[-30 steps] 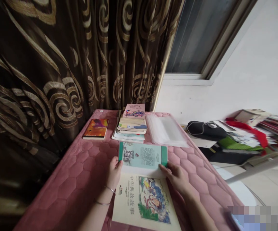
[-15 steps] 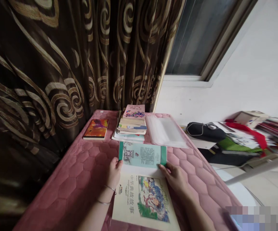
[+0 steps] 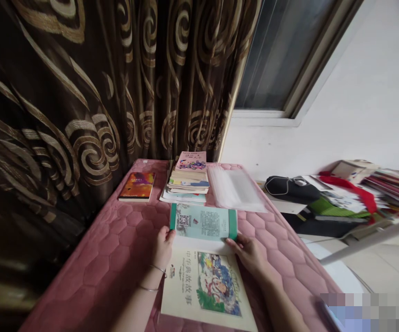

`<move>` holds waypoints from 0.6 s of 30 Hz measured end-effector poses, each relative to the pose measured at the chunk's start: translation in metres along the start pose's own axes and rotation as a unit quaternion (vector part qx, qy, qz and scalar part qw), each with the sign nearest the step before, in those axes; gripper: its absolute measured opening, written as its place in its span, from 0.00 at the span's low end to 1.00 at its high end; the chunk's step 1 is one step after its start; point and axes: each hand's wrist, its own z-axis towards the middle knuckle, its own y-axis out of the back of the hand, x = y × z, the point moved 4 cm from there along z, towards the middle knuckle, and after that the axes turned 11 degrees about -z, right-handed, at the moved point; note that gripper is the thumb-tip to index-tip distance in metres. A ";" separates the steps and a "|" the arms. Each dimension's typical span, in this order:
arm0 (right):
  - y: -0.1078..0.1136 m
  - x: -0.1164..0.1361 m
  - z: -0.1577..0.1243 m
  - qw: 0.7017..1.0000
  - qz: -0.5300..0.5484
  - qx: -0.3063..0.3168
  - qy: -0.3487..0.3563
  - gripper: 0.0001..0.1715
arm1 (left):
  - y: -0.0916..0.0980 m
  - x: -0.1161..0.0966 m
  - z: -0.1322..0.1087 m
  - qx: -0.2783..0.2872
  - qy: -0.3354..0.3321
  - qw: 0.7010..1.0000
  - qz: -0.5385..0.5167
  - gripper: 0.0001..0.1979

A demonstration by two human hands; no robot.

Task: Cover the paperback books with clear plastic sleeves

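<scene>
A book [image 3: 180, 295] lies opened in front of me, its cream title page bearing Chinese characters and a colourful picture. Its teal cover flap [image 3: 202, 221], printed with text and a QR code, is spread out on the far side. My left hand [image 3: 164, 240] pinches the flap's left edge between thumb and fingers; two thin bracelets circle that wrist. At the opposite edge, my right hand [image 3: 246, 251] grips the flap with its thumb on top. Just beyond is a stack of books [image 3: 187, 180], a pink one uppermost.
An orange-and-purple book [image 3: 137, 186] rests at the left on the pink quilted surface [image 3: 112, 258]. Clear plastic sleeves [image 3: 235, 189] lie right of the stack. A patterned curtain [image 3: 92, 92] borders the left. Papers, a black case [image 3: 291, 189] and folders crowd the right side.
The view has shifted very slightly. Both hands keep their hold on the book's flap, with hardly any movement.
</scene>
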 end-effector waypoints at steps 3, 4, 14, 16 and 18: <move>-0.004 -0.005 0.002 1.000 0.013 0.003 0.009 0.26 | 0.000 -0.003 0.001 0.010 0.006 1.000 -0.013 0.17; -0.005 -0.007 0.003 1.000 0.022 0.004 0.012 0.26 | 0.000 -0.004 0.001 0.017 0.009 1.000 -0.017 0.17; -0.013 -0.021 0.008 0.998 0.056 0.027 0.031 0.29 | -0.008 -0.003 0.005 0.127 0.073 0.974 -0.174 0.21; -0.014 -0.023 0.009 0.997 0.060 0.031 0.031 0.28 | -0.008 0.003 0.006 0.116 0.076 0.976 -0.170 0.19; -0.016 -0.025 0.010 0.997 0.055 0.045 0.032 0.28 | -0.009 0.008 0.007 0.105 0.068 0.979 -0.161 0.17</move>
